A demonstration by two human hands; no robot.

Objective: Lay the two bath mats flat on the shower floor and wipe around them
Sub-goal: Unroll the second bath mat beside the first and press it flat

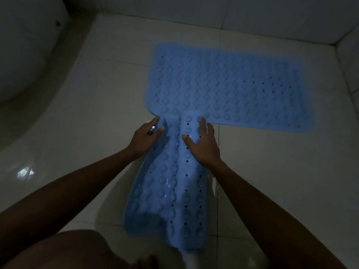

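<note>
One blue rubber bath mat (233, 86) with suction cups and small holes lies flat on the tiled shower floor (97, 105), reaching toward the far right corner. A second blue mat (174, 191) is curled lengthwise in front of me, its far end overlapping the flat mat's near edge. My left hand (144, 136) grips the curled mat's left edge near its far end. My right hand (204, 142) rests on top of the raised fold, fingers spread and pressing down.
A curved white fixture (25, 55) bulges in at the left. Tiled walls (252, 14) meet in a corner at the far right. My knee (77, 249) is at the bottom edge. The room is dim, with a light glint (25, 171) on the wet floor.
</note>
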